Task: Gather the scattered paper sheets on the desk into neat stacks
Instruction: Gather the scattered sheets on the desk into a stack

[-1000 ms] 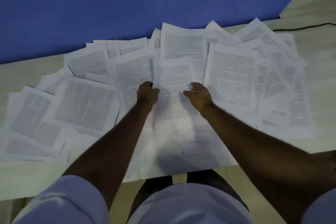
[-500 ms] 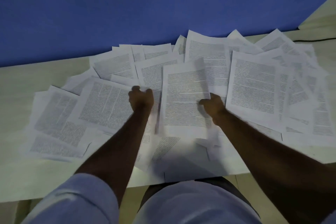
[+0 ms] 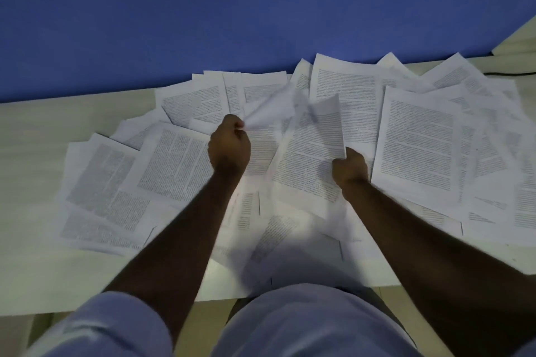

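Printed paper sheets lie fanned & overlapping across the pale desk, spread from left of the person's arms to the far right edge, w/ a blue wall behind the desk. Left of desk centre, the left hand is curled round the corner of a blurred, lifted sheet. Just right of that, the right hand pinches the right edge of a text page raised off the pile; more sheets sit right of it.
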